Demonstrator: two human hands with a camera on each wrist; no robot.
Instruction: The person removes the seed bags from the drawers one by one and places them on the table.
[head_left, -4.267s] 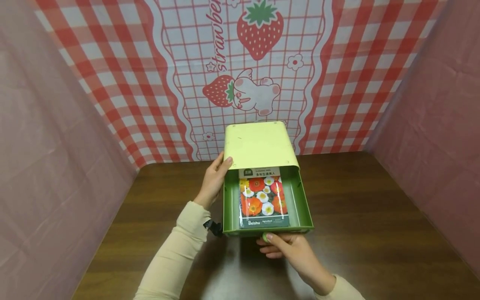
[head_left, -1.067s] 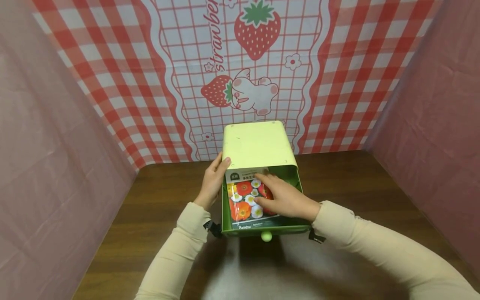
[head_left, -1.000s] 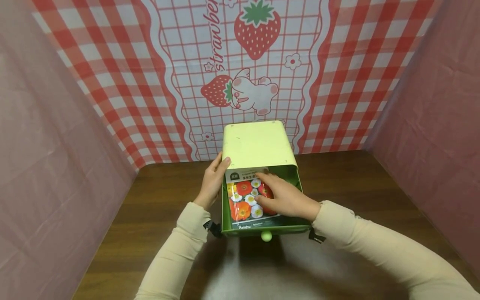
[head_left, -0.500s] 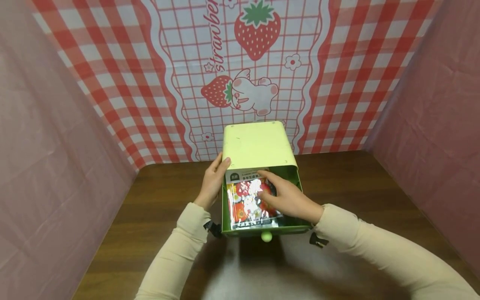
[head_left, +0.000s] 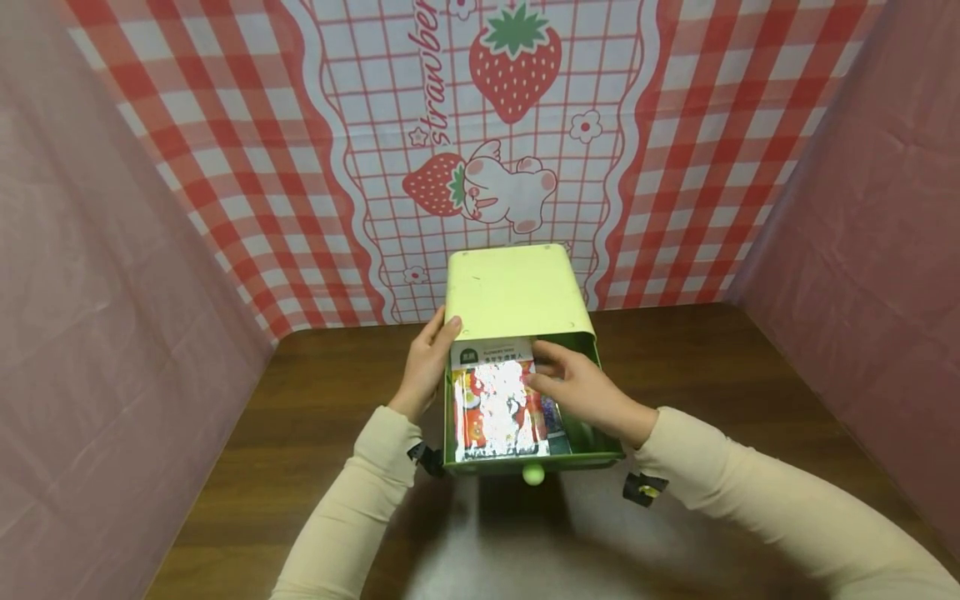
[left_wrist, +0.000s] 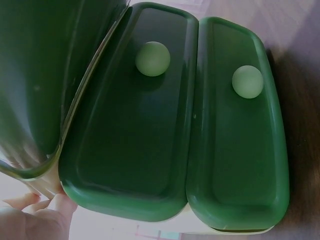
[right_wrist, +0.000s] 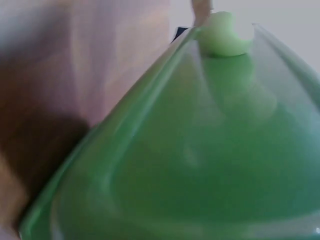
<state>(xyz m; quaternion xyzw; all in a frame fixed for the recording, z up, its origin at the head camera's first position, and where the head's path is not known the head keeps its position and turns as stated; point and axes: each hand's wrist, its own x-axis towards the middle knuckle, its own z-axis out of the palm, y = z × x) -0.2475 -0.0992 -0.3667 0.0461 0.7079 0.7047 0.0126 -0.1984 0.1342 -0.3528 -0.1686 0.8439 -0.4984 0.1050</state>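
A light-yellow drawer cabinet [head_left: 517, 287] stands at the back of the table, its green top drawer [head_left: 588, 429] pulled out towards me. My left hand [head_left: 426, 362] holds the cabinet's left front corner, thumb near the top edge. Inside the drawer lies a shiny seed packet [head_left: 468, 408] with a flower picture, much of it hidden by glare. My right hand [head_left: 588, 392] pinches its right edge, thumb on top; the other fingers are partly hidden. Under it shows another packet [head_left: 557, 425] with purple on it. The right wrist view has only the drawer front [right_wrist: 200, 165], not the hand's fingers.
Two lower drawers, a middle one [left_wrist: 130, 125] and a bottom one [left_wrist: 240, 150], are pushed in, each with a round knob. The pulled-out drawer's knob [head_left: 533, 474] points towards me. A checked strawberry cloth [head_left: 517, 167] hangs behind the wooden table [head_left: 697, 400].
My right hand has gone from the drawer knob into the drawer. The top packet has shifted left and tilted, uncovering part of the packet below. My left hand has stayed on the cabinet.
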